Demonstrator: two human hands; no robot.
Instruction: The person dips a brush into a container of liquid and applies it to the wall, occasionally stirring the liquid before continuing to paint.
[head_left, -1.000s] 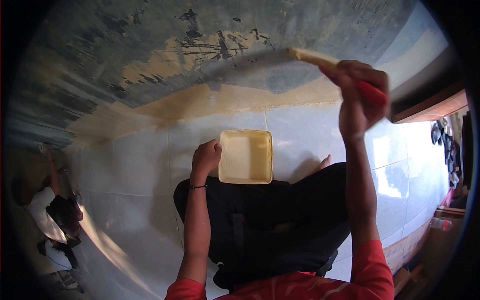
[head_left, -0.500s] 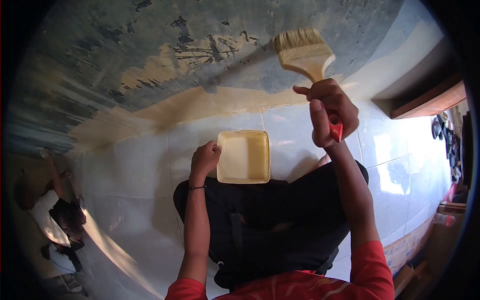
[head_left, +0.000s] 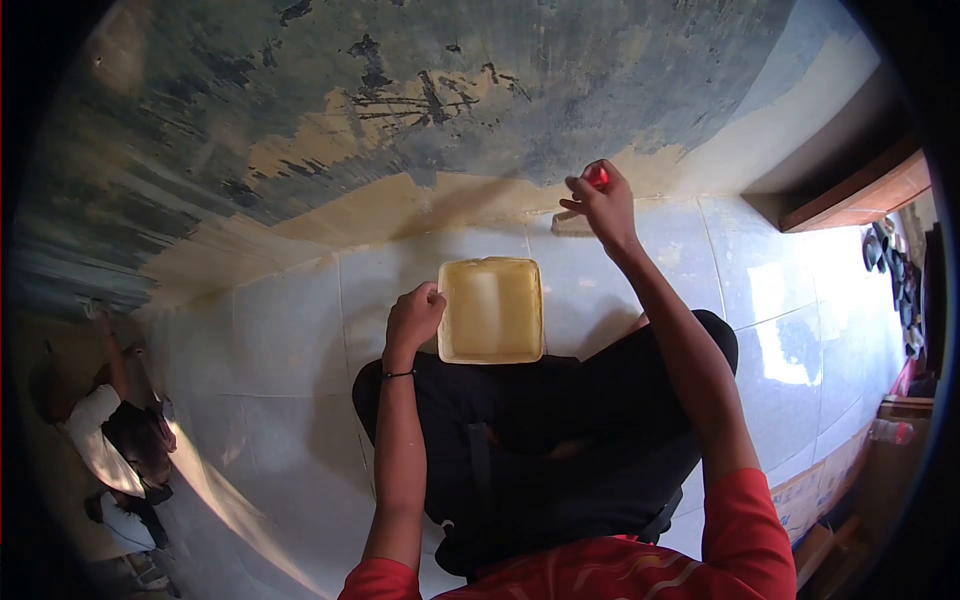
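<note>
My left hand grips the left rim of a square, cream-coloured tub, which sits in front of my crossed legs. Pale yellowish liquid shows inside it. In my right hand is a wide paintbrush, its red handle end pointing up and its bristles down, low in front of the wall base. My fingers hide most of the brush. Behind it stands the wall, blotchy grey-green with bare cream patches and dark scrapes, and a cream band along its bottom.
Grey-white tiles cover the floor. Far left, another person reaches a hand to the wall. At right are a wooden ledge, several dark items resembling footwear, and a cardboard box.
My right hand has swung the paintbrush down and to the left, turning its bristles from upward to downward near the floor. My left hand still grips the tub.
</note>
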